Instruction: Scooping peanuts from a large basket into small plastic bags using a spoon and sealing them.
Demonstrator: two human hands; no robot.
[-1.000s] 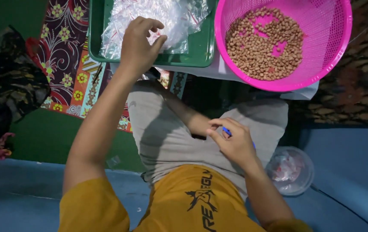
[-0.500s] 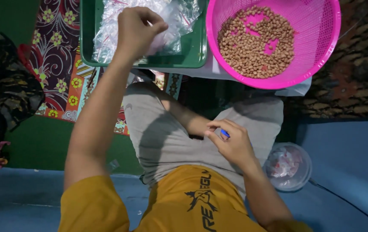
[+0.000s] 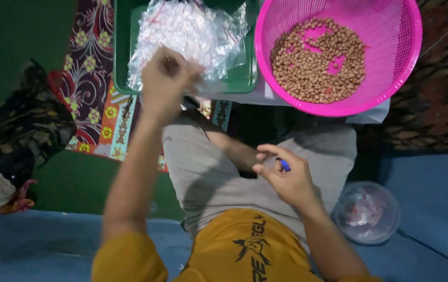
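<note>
My left hand (image 3: 165,83) reaches forward to a green tray (image 3: 245,81) and pinches a clear plastic bag from the heap of clear plastic bags (image 3: 192,36) lying in it. My right hand (image 3: 285,177) rests over my lap in grey trousers, its fingers closed on a small blue object (image 3: 285,165) that mostly hides inside the fist. To the right of the tray stands a pink perforated basket (image 3: 401,47) holding a layer of brown peanuts (image 3: 315,60).
A small clear round container (image 3: 366,213) with something pinkish inside sits on the blue mat (image 3: 433,209) at my right. A patterned floral cloth (image 3: 90,104) lies left of the tray, and a dark bundle of fabric (image 3: 15,141) at the far left.
My left hand has drawn back from the middle of the bag heap toward its near edge, pulling at a bag. The right hand has stayed over my lap with the blue object.
</note>
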